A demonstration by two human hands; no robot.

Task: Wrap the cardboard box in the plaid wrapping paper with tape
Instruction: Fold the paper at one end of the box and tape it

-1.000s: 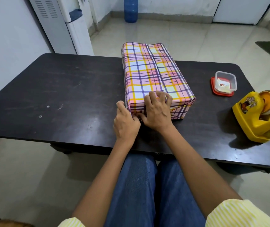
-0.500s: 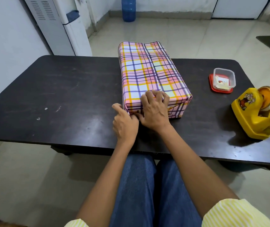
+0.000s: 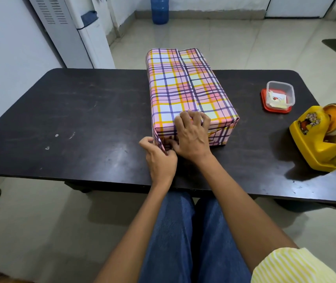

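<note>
wrapped box (image 3: 185, 92) stretches lengthwise away; at its near end, left hand (image 3: 160, 161) pinches the paper fold (image 3: 159, 139) and right hand (image 3: 191, 137) grips the top edge.

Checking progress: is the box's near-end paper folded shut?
Not yet: left hand pinches a loose corner flap; right hand grips the box.

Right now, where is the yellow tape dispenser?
In the head view, the yellow tape dispenser sits at the right edge of the table, just nearer than the clear container.
</note>
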